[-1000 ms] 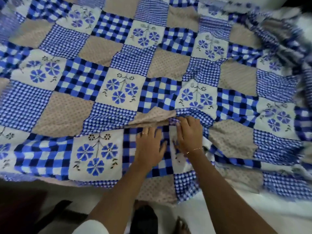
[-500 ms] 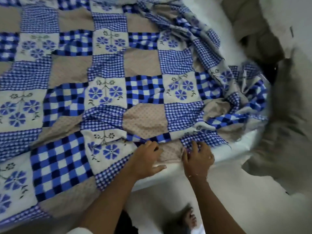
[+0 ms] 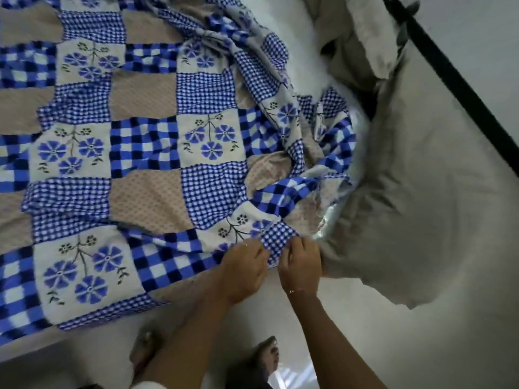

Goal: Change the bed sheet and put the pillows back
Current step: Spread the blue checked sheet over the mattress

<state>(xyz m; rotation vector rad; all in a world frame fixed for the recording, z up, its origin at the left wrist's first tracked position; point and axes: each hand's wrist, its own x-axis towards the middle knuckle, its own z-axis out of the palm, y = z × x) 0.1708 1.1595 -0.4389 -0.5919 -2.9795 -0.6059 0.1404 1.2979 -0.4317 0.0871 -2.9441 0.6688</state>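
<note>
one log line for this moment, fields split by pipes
step: pulling sheet | left hand: grips sheet edge | right hand: grips same edge | sheet: bunched at right | pillows: beside bed, right

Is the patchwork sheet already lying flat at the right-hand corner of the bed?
No: the patchwork sheet is bunched in folds there, and both the left hand and right hand grip its edge.

I watch both hands work along the near edge of the blue-and-beige patchwork bed sheet (image 3: pixel 146 164) to its bunched corner. My left hand (image 3: pixel 244 269) and right hand (image 3: pixel 302 266) now pinch a small gingham fold between them, where a second ago they pressed flat cloth.
</note>
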